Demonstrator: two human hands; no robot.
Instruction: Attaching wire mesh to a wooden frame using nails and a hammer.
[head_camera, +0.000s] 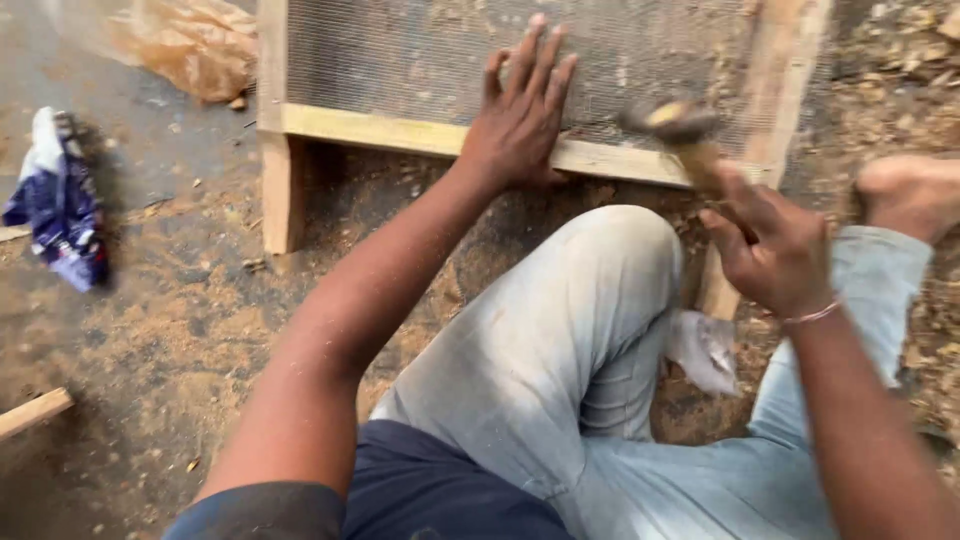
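Sawdust floor; left hand (520, 120) presses frame rail (400, 132), right hand (770, 250) grips hammer (680, 125).

Carpentry wkshop, sawdust floor (200, 330), timber mesh frame (400, 130), offcuts (30, 412)

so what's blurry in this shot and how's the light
Head view: the hammer and the right hand holding it are smeared by motion blur; the left hand, flat on the wooden frame, is sharper but still a bit soft. The light is soft daylight with no glare; a shadow lies under the frame's edge, and the mesh looks hazy.
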